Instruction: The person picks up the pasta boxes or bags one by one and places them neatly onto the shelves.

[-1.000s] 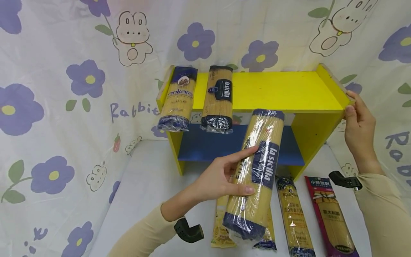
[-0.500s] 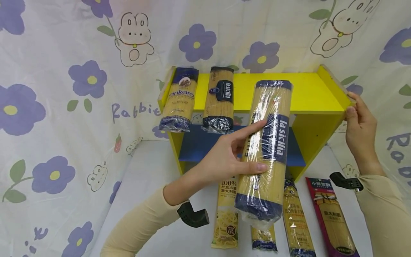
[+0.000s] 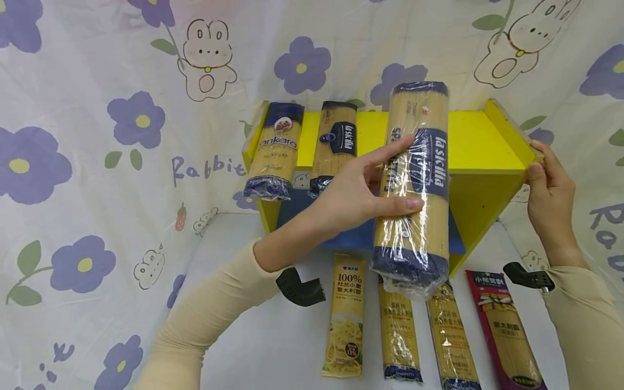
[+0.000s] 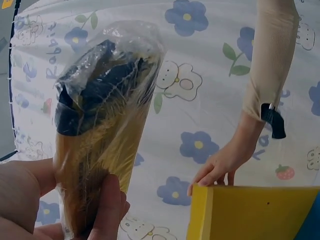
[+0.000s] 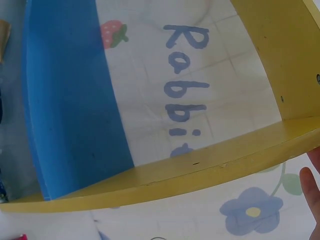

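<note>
Left hand (image 3: 355, 197): thumb and fingers curled round the La Sicilia spaghetti pack (image 3: 426, 173), thumb and index finger spread across its near face. Pack is nearly upright, in front of the right half of the yellow top board of the shelf unit (image 3: 478, 146); in the left wrist view it hangs apart from the yellow side panel. Right hand (image 3: 553, 192): clasps the upper edge of that right side panel, thumb on the near side, fingers over the edge. On the top board, at left: 1 Ankara pasta pack (image 3: 275, 157), and just right of it 1 dark-label La Sicilia pack (image 3: 337, 138), partly behind the left hand. Blue lower board (image 5: 75, 100) below. White worktop (image 3: 263, 346), near side, bears 4 packs in a row: 1 yellow "100%" pack (image 3: 347, 319) leftmost, 2 slim spaghetti packs (image 3: 401, 336) between, 1 magenta-edged pack (image 3: 507, 325) rightmost.
</note>
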Demonstrator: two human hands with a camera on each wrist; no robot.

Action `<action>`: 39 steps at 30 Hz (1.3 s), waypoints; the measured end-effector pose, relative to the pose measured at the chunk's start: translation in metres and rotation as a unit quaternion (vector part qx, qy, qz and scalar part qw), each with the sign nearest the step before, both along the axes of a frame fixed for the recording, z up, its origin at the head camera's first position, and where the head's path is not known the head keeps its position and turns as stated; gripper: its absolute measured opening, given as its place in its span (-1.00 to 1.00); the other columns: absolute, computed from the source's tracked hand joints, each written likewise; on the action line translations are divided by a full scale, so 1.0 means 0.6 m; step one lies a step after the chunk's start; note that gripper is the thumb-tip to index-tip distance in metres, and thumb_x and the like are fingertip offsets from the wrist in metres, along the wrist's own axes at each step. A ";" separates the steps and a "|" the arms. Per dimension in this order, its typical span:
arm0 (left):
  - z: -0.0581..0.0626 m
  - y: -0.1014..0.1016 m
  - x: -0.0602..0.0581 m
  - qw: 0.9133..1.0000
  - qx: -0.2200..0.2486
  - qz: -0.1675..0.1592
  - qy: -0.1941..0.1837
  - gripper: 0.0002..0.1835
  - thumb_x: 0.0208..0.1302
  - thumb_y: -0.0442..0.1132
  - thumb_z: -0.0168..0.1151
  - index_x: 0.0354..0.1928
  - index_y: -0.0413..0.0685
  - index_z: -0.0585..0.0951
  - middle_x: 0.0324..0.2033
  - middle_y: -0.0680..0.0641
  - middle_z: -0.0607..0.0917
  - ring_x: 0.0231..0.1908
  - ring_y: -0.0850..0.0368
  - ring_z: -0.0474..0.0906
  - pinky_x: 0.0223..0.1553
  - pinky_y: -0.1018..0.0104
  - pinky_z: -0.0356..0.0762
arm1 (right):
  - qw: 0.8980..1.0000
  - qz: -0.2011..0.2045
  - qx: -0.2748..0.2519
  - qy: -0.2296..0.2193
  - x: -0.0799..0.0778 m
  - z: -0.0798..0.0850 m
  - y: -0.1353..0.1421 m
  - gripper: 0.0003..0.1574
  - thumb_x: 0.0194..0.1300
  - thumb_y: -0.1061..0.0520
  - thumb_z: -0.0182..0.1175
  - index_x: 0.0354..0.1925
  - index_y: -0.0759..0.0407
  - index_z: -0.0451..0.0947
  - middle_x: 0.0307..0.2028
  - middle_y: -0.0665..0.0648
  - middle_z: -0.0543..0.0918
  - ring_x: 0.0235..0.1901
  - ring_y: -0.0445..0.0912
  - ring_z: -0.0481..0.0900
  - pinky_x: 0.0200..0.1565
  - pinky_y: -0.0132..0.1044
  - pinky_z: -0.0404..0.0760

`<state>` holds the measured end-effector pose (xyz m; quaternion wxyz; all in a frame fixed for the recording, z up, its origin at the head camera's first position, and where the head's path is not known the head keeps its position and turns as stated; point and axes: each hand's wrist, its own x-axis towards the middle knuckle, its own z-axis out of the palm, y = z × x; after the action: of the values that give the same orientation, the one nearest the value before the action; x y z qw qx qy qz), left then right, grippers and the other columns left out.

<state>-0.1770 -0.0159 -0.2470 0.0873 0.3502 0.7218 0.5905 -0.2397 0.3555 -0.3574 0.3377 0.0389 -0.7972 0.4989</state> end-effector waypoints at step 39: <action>0.047 0.068 -0.214 0.972 -0.179 0.104 -0.110 -0.02 0.14 -0.08 0.47 0.54 0.28 0.13 0.49 0.11 0.22 0.33 0.26 0.31 0.14 0.49 0.49 | 1.000 -0.006 0.012 -0.009 -0.006 -0.006 0.007 -0.51 0.56 0.06 -0.06 0.37 -0.12 0.41 -0.11 -0.32 0.56 -0.22 -0.36 0.51 -0.08 -0.67 0.46</action>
<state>-0.3056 0.0250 -0.2188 0.1655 0.1851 0.8340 0.4927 -0.2430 0.3598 -0.3608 0.3330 0.0334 -0.8065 0.4873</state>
